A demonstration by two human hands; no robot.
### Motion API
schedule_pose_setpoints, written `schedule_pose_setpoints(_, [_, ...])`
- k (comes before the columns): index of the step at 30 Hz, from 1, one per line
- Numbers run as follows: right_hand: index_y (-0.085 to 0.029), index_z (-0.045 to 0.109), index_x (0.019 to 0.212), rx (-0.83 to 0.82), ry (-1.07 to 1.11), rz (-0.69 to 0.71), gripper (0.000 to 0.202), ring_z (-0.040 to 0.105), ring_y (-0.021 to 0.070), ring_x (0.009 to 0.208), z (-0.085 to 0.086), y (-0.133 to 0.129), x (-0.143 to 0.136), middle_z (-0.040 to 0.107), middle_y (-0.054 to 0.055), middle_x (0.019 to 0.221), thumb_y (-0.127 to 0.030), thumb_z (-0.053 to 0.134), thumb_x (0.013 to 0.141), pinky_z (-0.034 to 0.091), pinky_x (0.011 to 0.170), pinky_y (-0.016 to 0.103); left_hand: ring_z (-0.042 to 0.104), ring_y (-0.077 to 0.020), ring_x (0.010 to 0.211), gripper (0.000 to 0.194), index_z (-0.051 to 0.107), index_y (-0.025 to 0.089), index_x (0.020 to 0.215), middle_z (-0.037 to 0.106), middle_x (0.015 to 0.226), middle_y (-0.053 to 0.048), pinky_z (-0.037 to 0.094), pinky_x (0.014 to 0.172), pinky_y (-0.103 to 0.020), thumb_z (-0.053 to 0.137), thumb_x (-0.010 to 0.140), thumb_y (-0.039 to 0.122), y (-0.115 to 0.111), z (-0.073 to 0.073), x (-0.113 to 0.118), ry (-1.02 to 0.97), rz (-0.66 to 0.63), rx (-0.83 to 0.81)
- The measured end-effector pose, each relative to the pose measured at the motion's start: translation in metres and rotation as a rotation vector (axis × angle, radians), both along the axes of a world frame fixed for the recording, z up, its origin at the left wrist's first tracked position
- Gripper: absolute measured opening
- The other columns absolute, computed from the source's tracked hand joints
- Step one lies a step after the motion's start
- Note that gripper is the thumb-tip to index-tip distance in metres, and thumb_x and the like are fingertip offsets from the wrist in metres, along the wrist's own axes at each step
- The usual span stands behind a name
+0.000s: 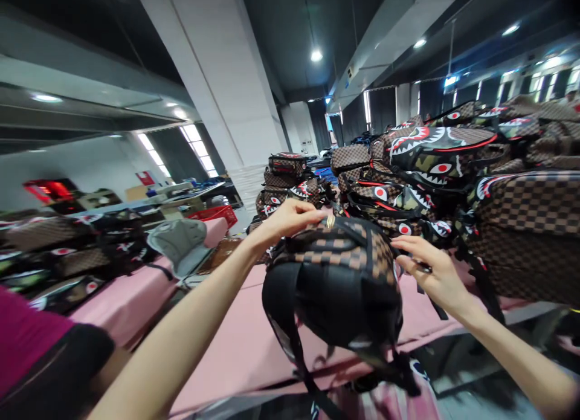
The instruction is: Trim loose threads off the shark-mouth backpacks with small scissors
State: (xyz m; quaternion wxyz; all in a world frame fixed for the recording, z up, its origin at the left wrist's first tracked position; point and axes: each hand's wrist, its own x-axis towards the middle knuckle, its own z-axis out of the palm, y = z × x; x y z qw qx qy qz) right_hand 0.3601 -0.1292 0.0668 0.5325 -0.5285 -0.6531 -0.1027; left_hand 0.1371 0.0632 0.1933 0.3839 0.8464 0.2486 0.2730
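A backpack (pixel 339 293) with a brown checkered top and black straps stands on the pink tabletop (pixel 235 341), its black side towards me. At its upper left edge, my left hand (pixel 296 217) has its fingers closed in a pinch beside a small gold-coloured item (pixel 330 220); what the fingertips grip is too small to tell. Close to the bag's right side is my right hand (pixel 430 272), fingers bent together around a small dark object that I cannot make out.
Stacked checkered bags with shark faces (pixel 426 160) rise behind and to the right. More bags (pixel 67 257) lie on a pink table at the left, near a grey chair (pixel 179 248). A person's magenta sleeve (pixel 31 347) shows at the lower left. A white pillar (pixel 212 75) stands behind.
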Motion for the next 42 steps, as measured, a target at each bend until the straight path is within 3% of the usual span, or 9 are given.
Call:
schedule_pose_setpoints(6, [-0.021, 0.042, 0.133, 0.101, -0.121, 0.187, 0.048, 0.047, 0.0201, 0.120, -0.039, 0.025, -0.054, 0.042, 0.012, 0.137, -0.013, 0.051, 0.085, 0.049, 0.092, 0.032, 0.029, -0.0037, 0.040, 0.040, 0.045, 0.014, 0.045, 0.038, 0.044, 0.005, 0.017, 0.040, -0.020, 0.065, 0.063, 0.044, 0.027, -0.038, -0.023, -0.341, 0.222, -0.090])
schedule_pose_setpoints(17, [-0.026, 0.036, 0.137, 0.087, -0.145, 0.210, 0.056, 0.047, 0.0219, 0.120, -0.044, 0.034, -0.044, 0.039, 0.012, 0.140, -0.013, 0.050, 0.085, 0.048, 0.093, 0.038, 0.028, -0.0032, 0.040, 0.040, 0.046, 0.014, 0.048, 0.037, 0.046, 0.005, 0.015, 0.039, -0.019, 0.066, 0.062, 0.046, 0.027, -0.039, -0.024, -0.363, 0.221, -0.139])
schedule_pose_setpoints(23, [-0.020, 0.038, 0.136, 0.137, -0.211, 0.259, 0.052, 0.051, 0.0223, 0.116, -0.018, 0.020, -0.072, 0.045, 0.014, 0.135, -0.017, 0.051, 0.086, 0.052, 0.088, 0.035, 0.028, -0.0036, 0.041, 0.041, 0.046, 0.014, 0.048, 0.036, 0.045, 0.007, 0.017, 0.042, -0.020, 0.066, 0.062, 0.047, 0.020, -0.037, -0.009, -0.356, 0.295, -0.081])
schedule_pose_setpoints(27, [-0.022, 0.046, 0.130, 0.159, -0.409, 0.161, 0.047, 0.066, 0.0168, 0.088, -0.009, 0.021, -0.063, 0.056, 0.012, 0.124, -0.018, 0.054, 0.084, 0.054, 0.068, 0.025, 0.024, -0.0037, 0.043, 0.045, 0.040, 0.015, 0.046, 0.031, 0.044, 0.008, 0.017, 0.043, -0.020, 0.066, 0.063, 0.048, 0.005, -0.030, 0.004, -0.373, 0.395, -0.028])
schedule_pose_setpoints(29, [-0.026, 0.049, 0.127, 0.092, -0.429, 0.087, 0.045, 0.065, 0.0156, 0.090, -0.009, 0.025, -0.035, 0.057, 0.007, 0.124, -0.013, 0.051, 0.084, 0.053, 0.070, 0.025, 0.026, -0.0046, 0.043, 0.045, 0.041, 0.016, 0.050, 0.033, 0.045, 0.007, 0.019, 0.044, -0.020, 0.062, 0.068, 0.051, -0.003, -0.027, 0.001, -0.298, 0.323, -0.050])
schedule_pose_setpoints(31, [-0.027, 0.051, 0.125, -0.018, -0.398, 0.031, 0.045, 0.060, 0.0179, 0.103, -0.005, 0.028, -0.001, 0.056, 0.005, 0.126, -0.011, 0.047, 0.084, 0.052, 0.080, 0.029, 0.035, -0.0066, 0.047, 0.042, 0.048, 0.016, 0.059, 0.042, 0.050, 0.006, 0.025, 0.047, -0.020, 0.057, 0.073, 0.054, -0.009, -0.028, -0.009, -0.190, 0.140, -0.036])
schedule_pose_setpoints(34, [-0.025, 0.055, 0.121, -0.083, -0.314, -0.033, 0.038, 0.060, 0.0206, 0.104, 0.016, 0.030, 0.026, 0.061, 0.004, 0.117, -0.018, 0.049, 0.084, 0.051, 0.085, 0.033, 0.044, -0.0095, 0.060, 0.042, 0.056, 0.016, 0.075, 0.052, 0.060, 0.003, 0.032, 0.055, -0.020, 0.049, 0.079, 0.057, -0.012, -0.040, -0.025, -0.187, -0.019, 0.003])
schedule_pose_setpoints(38, [-0.025, 0.054, 0.121, -0.080, -0.372, 0.069, 0.036, 0.063, 0.0172, 0.088, 0.057, 0.035, -0.022, 0.064, 0.005, 0.106, -0.022, 0.051, 0.084, 0.050, 0.074, 0.026, 0.039, -0.0079, 0.054, 0.050, 0.056, 0.013, 0.069, 0.050, 0.059, 0.002, 0.029, 0.051, -0.020, 0.047, 0.077, 0.062, -0.013, -0.061, -0.031, -0.345, 0.017, -0.194])
schedule_pose_setpoints(42, [-0.028, 0.061, 0.109, -0.249, -0.831, 0.078, 0.032, 0.061, 0.0141, 0.066, 0.086, 0.055, -0.105, 0.064, 0.003, 0.088, -0.018, 0.051, 0.080, 0.039, 0.053, 0.023, 0.035, -0.0054, 0.048, 0.049, 0.050, 0.013, 0.060, 0.047, 0.054, 0.004, 0.026, 0.048, -0.020, 0.058, 0.070, 0.061, -0.011, -0.065, -0.029, -0.464, 0.016, -0.368])
